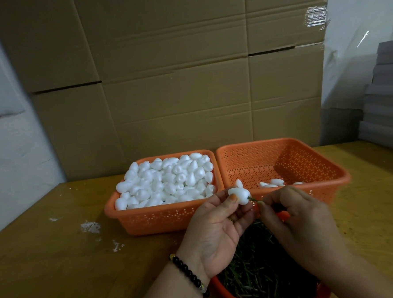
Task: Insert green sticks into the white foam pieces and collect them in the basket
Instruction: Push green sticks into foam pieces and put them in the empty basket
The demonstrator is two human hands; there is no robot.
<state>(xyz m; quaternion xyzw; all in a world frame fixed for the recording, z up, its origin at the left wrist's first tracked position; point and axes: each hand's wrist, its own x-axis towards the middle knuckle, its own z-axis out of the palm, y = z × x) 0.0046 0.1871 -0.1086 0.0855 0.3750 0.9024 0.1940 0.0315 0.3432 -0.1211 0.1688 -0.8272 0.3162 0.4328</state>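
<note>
Your left hand (215, 221) pinches a small white egg-shaped foam piece (239, 195) between thumb and fingertips, held up just in front of the near rims of the 2 orange perforated plastic baskets. Your right hand (296, 214) has its fingers curled in, pinching a thin green stick (252, 199) whose tip meets the right end of that foam piece; how deep the stick sits I cannot tell, since only a short stretch shows between foam and fingertips. The left basket (149, 217) is heaped with plain foam pieces, the right basket (325, 171) holds only a few pieces along its near wall, and a third orange container of green sticks (258, 271) lies under your wrists on the wooden table (59, 261). I judge you are mid-insertion, with nearly all the work ahead. The main risk is the angle: if the stick goes in off the foam's long axis, it could break out through the side or crumble the foam, and the white crumbs (90, 226) on the table suggest this material sheds easily. Squeezing too hard with the left thumb could dent the piece. Pushing with so short a grip near the tip could also bend the stick or let it slip from your fingers.
</note>
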